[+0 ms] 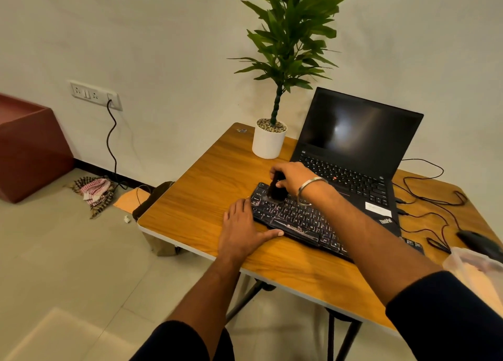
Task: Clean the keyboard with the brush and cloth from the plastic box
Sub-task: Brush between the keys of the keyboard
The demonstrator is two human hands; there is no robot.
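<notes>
Under the right grip (291, 176), brush (275, 189) apparently touches keyboard (296, 219).

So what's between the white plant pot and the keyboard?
Only bare wooden table lies between the plant pot and the keyboard, as the head view shows.

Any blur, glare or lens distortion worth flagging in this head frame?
Head view: warm, even indoor light; a soft pale reflection on the dark laptop screen; wide-angle bending of the table edges; the mouse and plastic box at the right edge are smeared; the right hand and brush are slightly soft.
</notes>
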